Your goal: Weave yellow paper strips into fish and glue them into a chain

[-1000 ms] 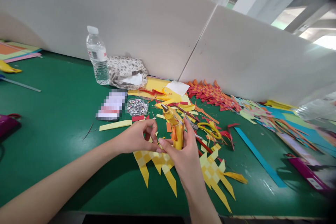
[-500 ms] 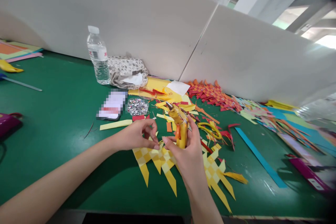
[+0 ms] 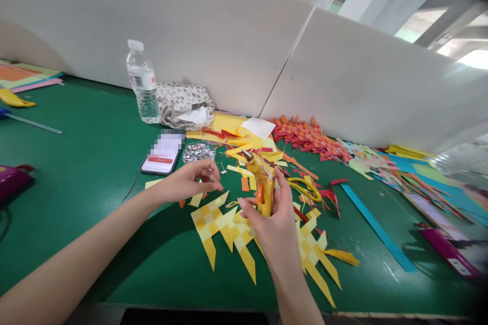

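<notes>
Head view: bottle label carries red print, too small to read. Right hand grips the glue gun, nozzle up-left, near yellow weave; left hand curled, can't tell if pinching anything.

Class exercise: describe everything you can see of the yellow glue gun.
The yellow, plastic-looking glue gun has a tapered, grey, metallic-looking nozzle, a patchy, worn-looking body and an orange trigger. The person's bare right hand holds it by the handle, hiding part of that. It is roughly upright, nozzle tilted up and toward the picture's left, above the green table. Whether glue sits on the tip is too small to tell.
</notes>
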A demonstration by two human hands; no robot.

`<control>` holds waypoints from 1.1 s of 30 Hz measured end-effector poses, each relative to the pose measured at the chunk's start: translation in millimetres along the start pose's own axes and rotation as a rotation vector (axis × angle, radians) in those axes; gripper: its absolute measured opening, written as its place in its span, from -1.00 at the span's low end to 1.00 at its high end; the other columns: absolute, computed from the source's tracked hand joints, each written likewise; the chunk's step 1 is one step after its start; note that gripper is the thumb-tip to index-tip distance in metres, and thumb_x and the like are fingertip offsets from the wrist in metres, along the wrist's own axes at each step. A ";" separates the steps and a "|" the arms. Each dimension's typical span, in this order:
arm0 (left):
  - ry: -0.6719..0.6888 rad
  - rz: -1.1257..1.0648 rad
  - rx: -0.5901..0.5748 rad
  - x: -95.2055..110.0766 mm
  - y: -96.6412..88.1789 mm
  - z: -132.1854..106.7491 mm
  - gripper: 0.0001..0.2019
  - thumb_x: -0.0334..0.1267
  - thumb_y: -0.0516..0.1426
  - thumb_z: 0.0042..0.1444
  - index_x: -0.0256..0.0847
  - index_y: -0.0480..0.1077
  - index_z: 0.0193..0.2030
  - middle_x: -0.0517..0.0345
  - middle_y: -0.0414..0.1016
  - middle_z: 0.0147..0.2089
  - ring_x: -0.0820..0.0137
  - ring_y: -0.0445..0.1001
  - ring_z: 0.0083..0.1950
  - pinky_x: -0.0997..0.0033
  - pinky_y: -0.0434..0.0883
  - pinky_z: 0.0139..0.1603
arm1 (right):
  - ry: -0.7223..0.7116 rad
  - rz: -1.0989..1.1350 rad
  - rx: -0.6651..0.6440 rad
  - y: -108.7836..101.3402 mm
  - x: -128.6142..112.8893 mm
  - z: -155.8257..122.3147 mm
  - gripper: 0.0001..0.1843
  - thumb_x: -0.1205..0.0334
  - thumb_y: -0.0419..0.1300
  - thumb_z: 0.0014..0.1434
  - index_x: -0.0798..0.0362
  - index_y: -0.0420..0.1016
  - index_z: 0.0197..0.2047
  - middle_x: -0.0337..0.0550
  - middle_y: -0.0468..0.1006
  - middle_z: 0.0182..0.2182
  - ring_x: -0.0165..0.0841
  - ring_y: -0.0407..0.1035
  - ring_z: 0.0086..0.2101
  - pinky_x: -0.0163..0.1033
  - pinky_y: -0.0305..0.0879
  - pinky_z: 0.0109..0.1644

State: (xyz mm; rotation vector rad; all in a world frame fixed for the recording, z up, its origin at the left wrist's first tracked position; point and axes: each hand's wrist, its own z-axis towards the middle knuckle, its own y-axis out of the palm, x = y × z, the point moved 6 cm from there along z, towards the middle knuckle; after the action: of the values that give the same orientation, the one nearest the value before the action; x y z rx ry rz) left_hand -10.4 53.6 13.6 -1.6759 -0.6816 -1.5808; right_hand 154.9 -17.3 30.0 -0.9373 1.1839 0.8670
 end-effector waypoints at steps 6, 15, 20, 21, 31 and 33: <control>0.032 -0.024 -0.026 6.0 22.0 0.6 -0.80 -0.26 0.21 -0.01 -0.22 0.26 -0.29 0.14 0.52 -0.30 0.39 0.49 -0.22 0.44 0.36 -0.33 | 0.009 -0.015 -0.014 2.4 1.0 -1.0 -0.08 0.24 0.30 -0.14 -0.16 -0.02 0.26 -0.06 0.32 0.06 -0.13 0.32 -0.01 -0.16 0.44 -0.23; -0.019 -0.199 -0.019 -2.5 31.6 1.7 -0.80 -0.37 0.22 -0.05 -0.22 0.23 -0.36 0.24 0.52 -0.45 0.47 0.50 -0.38 0.43 0.38 -0.30 | -0.016 -0.034 -0.003 2.2 -0.8 -1.5 -0.11 0.24 0.29 -0.12 -0.14 0.00 0.26 -0.06 0.37 0.00 -0.13 0.35 -0.05 -0.12 0.44 -0.20; -0.012 0.041 0.024 2.3 14.8 -8.1 -0.84 -0.30 0.19 -0.02 -0.19 0.24 -0.37 0.20 0.55 -0.41 0.41 0.52 -0.34 0.43 0.40 -0.32 | -0.099 -0.171 0.039 -5.9 -16.6 -5.7 -0.15 0.22 0.25 -0.06 -0.15 -0.02 0.27 -0.06 0.36 0.00 -0.15 0.35 -0.05 -0.07 0.41 -0.12; 0.001 0.154 0.037 3.1 10.0 -11.7 -0.86 -0.28 0.18 0.00 -0.17 0.25 -0.36 0.21 0.55 -0.41 0.40 0.52 -0.34 0.44 0.39 -0.35 | -0.115 -0.208 0.057 -8.5 -19.3 -6.6 -0.16 0.22 0.25 -0.05 -0.14 -0.01 0.27 -0.06 0.37 0.00 -0.15 0.36 -0.06 -0.05 0.40 -0.11; 0.208 0.920 0.127 -1.3 -5.7 -60.8 -0.85 -0.29 0.01 0.16 -0.09 0.41 -0.25 0.19 0.54 -0.32 0.42 0.49 -0.32 0.53 0.33 -0.36 | -0.133 -0.457 0.103 -20.5 -16.0 -8.6 -0.16 0.15 0.24 -0.04 -0.17 -0.03 0.28 -0.04 0.35 0.02 -0.08 0.34 -0.05 0.04 0.37 -0.10; 0.234 0.926 0.123 -3.2 -4.2 -68.0 -0.82 -0.29 0.00 0.18 -0.09 0.43 -0.24 0.18 0.54 -0.31 0.42 0.50 -0.31 0.53 0.35 -0.33 | -0.126 -0.463 0.105 -20.6 -15.5 -9.2 -0.16 0.13 0.24 -0.04 -0.15 -0.02 0.28 -0.03 0.36 0.00 -0.08 0.35 -0.07 0.02 0.38 -0.13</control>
State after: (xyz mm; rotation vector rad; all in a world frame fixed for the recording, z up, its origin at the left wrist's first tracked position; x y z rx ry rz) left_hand -55.4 2.4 10.1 -1.3656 0.1354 -0.9961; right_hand 167.9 -34.4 47.0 -1.0022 0.8462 0.4789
